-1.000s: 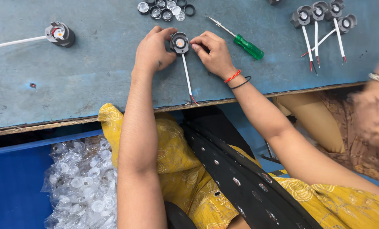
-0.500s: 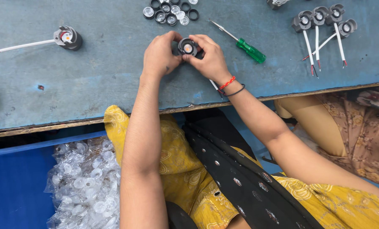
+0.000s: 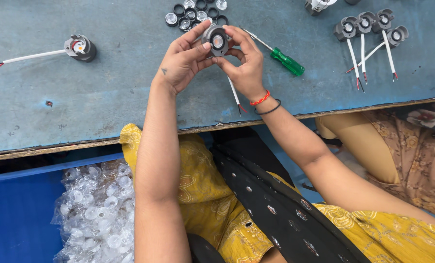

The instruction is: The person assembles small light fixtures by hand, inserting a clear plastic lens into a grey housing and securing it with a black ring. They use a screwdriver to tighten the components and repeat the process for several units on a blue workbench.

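Both hands hold one small round dark lamp housing point(image 3: 217, 40) with a clear lens in its face, lifted above the blue-grey workbench point(image 3: 120, 92). My left hand point(image 3: 183, 61) pinches its left side with thumb and fingers. My right hand point(image 3: 244, 61) grips its right side. A white wire point(image 3: 234, 92) with a red tip hangs down from the housing between my wrists.
A green-handled screwdriver point(image 3: 280, 56) lies just right of my hands. Several black rings and clear lenses point(image 3: 193, 12) sit at the bench's top. Several wired housings point(image 3: 373, 29) lie at the right, another point(image 3: 79, 47) at the left. A bag of clear lenses point(image 3: 95, 209) rests in a blue bin.
The housing lay on the bench under my fingers a second ago; both hands have since lifted it and turned its face up toward the camera.
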